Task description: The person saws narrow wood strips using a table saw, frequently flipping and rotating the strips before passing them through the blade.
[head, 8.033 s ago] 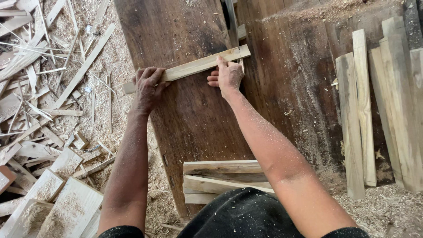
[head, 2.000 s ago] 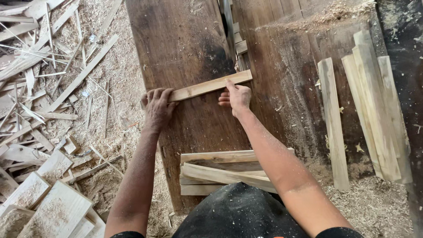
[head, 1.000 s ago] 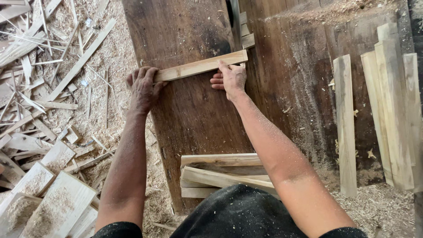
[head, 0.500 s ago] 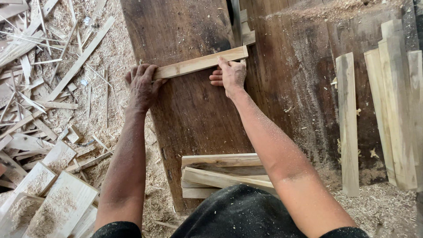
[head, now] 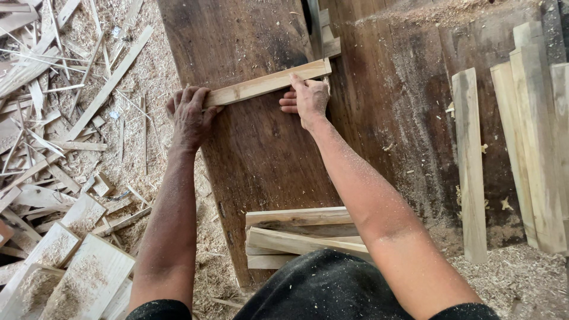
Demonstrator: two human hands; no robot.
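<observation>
A pale wooden slat [head: 261,84] lies crosswise on a dark, worn saw table [head: 249,148]. My left hand [head: 189,115] grips the slat's left end. My right hand [head: 305,99] presses on the slat near its right end. That end sits beside the dark saw blade slot [head: 314,26] at the top of the table. A small stack of similar pale slats [head: 299,234] rests on the table's near edge, just in front of my body.
Several long pale boards [head: 521,136] lie side by side on the right part of the table. Sawdust, thin offcuts and short wood blocks [head: 65,249] cover the floor to the left. Sawdust also lies at the lower right.
The slat and both hands moved away from me toward the blade over the last two seconds. Since half a second ago they have hardly shifted.
</observation>
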